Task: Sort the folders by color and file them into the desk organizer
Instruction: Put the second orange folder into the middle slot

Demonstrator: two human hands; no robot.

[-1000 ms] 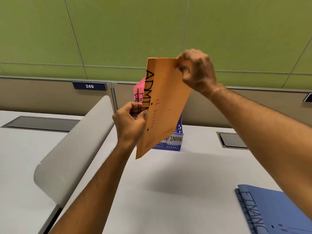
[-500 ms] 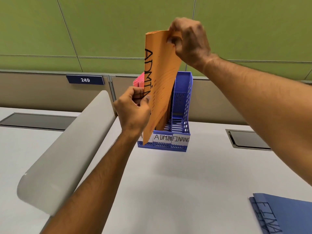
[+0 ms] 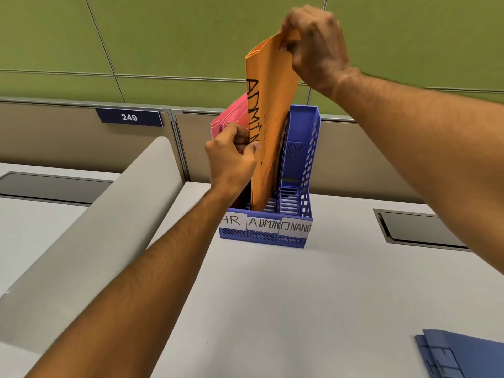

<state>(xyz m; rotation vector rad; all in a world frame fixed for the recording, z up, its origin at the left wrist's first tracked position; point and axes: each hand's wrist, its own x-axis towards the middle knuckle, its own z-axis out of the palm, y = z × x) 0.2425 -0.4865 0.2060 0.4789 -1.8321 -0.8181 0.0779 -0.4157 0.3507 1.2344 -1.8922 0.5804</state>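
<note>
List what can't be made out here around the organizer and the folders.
- Head view: the HR slot of the blue organizer is mostly hidden by the left hand and forearm.
- How many pink folders stand there: covered by the orange folder.
- Blue folders: cut off by the frame's corner; lettering incomplete.
- The orange folder's top corner: covered by the right hand.

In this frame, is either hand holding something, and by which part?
Both hold the orange ADMIN folder: the right hand pinches its top corner, the left hand grips its left edge about halfway down.
</note>
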